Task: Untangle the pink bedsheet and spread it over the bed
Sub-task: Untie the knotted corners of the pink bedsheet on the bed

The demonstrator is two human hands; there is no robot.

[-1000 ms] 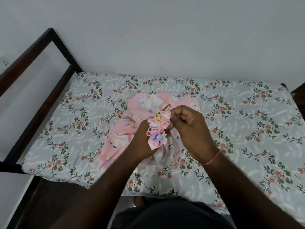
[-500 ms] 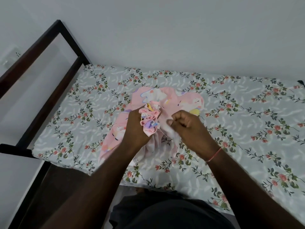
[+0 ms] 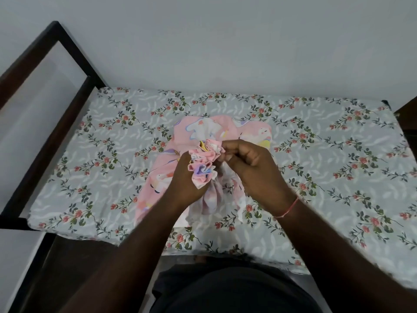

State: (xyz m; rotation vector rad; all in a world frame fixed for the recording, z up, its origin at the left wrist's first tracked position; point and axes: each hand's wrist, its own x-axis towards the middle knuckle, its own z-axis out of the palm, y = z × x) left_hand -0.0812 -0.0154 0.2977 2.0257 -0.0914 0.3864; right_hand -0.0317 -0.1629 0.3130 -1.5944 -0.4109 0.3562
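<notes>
Reaching out from the near edge of the bed [image 3: 108, 159], two bare forearms meet over the middle of the mattress, above a dark garment [image 3: 225, 292] at the bottom of the view. A thin pink thread [image 3: 290, 206] circles the right wrist.

The left hand [image 3: 184, 179] has its fingers curled round a tight, ruffled bunch of the pink bedsheet [image 3: 204, 162] and holds it raised off the mattress. The bunch stands out above and to the right of its knuckles. The right hand [image 3: 252, 168] sits just beside it, its fingers bent inward and their tips pinching the cloth at the right side of that same bunch. The two hands almost touch, with the gathered fabric between them.

Below the hands, pale folds of the sheet hang down to the mattress, toward the near edge. The rest lies crumpled behind and to the left of the hands, in the middle of the bed: pink, printed with white cartoon figures and touches of yellow and purple. It covers only a small central patch.

The bed carries a grey-green cover with pink roses and leafy sprigs. A dark wooden frame [image 3: 47, 141] runs along its left side, and a plain pale wall [image 3: 225, 41] rises behind the far edge.
</notes>
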